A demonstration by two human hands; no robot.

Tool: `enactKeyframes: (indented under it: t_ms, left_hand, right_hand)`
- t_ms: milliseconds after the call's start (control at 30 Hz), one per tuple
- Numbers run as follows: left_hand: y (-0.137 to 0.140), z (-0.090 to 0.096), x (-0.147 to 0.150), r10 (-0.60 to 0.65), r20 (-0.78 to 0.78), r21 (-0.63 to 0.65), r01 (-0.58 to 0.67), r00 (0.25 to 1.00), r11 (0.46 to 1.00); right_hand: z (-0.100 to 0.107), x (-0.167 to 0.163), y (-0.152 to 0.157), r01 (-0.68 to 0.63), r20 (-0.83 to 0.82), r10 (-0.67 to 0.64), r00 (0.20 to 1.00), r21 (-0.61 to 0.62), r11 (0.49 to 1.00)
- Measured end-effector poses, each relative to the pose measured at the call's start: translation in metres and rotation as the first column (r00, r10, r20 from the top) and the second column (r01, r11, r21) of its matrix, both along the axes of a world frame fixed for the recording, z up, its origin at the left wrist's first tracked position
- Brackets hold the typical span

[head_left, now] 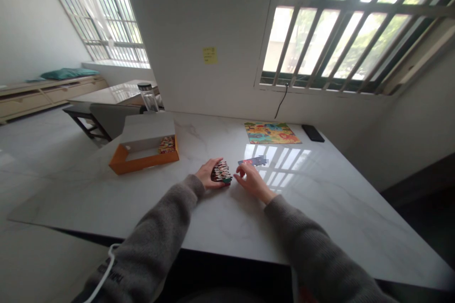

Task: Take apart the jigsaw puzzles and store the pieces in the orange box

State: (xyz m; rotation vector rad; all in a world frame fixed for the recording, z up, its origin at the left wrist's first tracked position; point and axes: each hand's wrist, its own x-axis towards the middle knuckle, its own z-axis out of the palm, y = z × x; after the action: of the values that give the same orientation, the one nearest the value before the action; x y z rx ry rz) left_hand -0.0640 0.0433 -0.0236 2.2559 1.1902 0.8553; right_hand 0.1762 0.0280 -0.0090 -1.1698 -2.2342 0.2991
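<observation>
Grey sleeves reach in from the near edge over the white marble table [320, 208]. Left hand [206, 173] has its grip curled around a stack of puzzle pieces [221, 172], which stands on the table with the fingers wrapped over its far side. Right hand [250, 180] rests just beside that stack on the side away from the left hand, fingers loosely bent, grip open and holding nothing; its fingertips sit close to a few joined puzzle pieces [253, 161] lying flat just beyond the stack. Farther from the stack, toward the wall, lies a colourful picture board [271, 133], with a dark phone [313, 133] just beside it. An orange box [142, 149], with more pieces inside, stands well apart from the stack on the left hand's side.
</observation>
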Motion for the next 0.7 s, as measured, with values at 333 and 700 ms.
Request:
enactKeyframes:
  t_ms: [333, 700]
  left_hand:
    - [-0.003, -0.001, 0.005, -0.021, 0.045, -0.047, 0.023, 0.999, 0.999]
    - [-0.005, 0.001, 0.007, 0.016, -0.030, -0.039, -0.017, 0.999, 0.999]
  right_hand:
    - [0.015, 0.042, 0.077, 0.000, 0.355, 0.089, 0.930, -0.242, 0.970]
    - [0.030, 0.035, 0.077, 0.001, 0.010, 0.003, 1.000, -0.358, 0.934]
